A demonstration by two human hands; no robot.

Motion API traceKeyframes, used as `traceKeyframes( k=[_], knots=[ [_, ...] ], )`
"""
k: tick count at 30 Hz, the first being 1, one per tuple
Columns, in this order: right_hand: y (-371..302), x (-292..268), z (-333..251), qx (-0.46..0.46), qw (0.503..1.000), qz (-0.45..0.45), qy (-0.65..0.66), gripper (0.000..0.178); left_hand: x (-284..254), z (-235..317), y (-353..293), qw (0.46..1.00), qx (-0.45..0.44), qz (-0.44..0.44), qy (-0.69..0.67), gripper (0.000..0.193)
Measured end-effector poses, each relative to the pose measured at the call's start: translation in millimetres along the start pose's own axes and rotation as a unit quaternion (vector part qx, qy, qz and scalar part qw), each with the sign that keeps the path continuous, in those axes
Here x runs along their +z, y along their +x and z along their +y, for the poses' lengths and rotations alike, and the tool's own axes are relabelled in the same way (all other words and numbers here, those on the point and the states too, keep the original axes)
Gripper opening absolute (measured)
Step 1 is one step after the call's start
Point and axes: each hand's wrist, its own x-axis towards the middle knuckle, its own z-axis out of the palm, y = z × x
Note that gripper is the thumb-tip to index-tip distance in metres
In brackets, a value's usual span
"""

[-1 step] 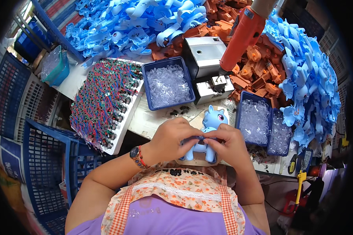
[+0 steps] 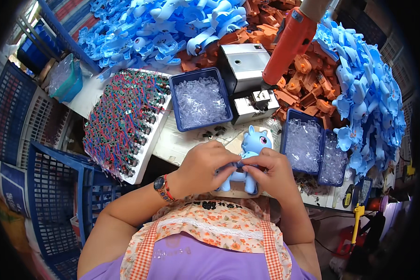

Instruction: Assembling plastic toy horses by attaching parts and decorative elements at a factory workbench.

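A light blue toy pony [image 2: 255, 143] with a pink eye is upright on a brown board at the bench's front edge, its head up and to the right. From the left, my left hand [image 2: 209, 167] closes on its body with thumb and forefinger. My right hand [image 2: 274, 171] pinches at the same spot from the other side, so the fingertips nearly meet. A small dark strip shows between them; what it is I cannot make out. Fingers cover most of the pony's back, while its legs show below.
Beyond the hands stand blue trays of clear plastic parts [image 2: 176, 105], a metal box machine [image 2: 245, 63] and a red tool [image 2: 287, 49]. Wired circuit boards [image 2: 121, 119] fill a white tray at left. Blue pony shells [image 2: 368, 93] and orange parts [image 2: 308, 84] are heaped behind.
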Motion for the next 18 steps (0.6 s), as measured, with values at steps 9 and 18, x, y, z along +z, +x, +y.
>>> traceKeyframes(
  k=[9,18],
  knots=[
    [-6.2,-0.3,-14.0,-0.125,0.977,0.017,-0.174,0.02,-4.9,23.8,-5.2,0.981,0.06,-0.078,0.168,0.036],
    [-11.0,2.2,-22.7,-0.138,0.955,-0.017,-0.26,0.027,7.1,32.3,-6.0,0.912,0.15,-0.177,0.337,0.054]
  ],
)
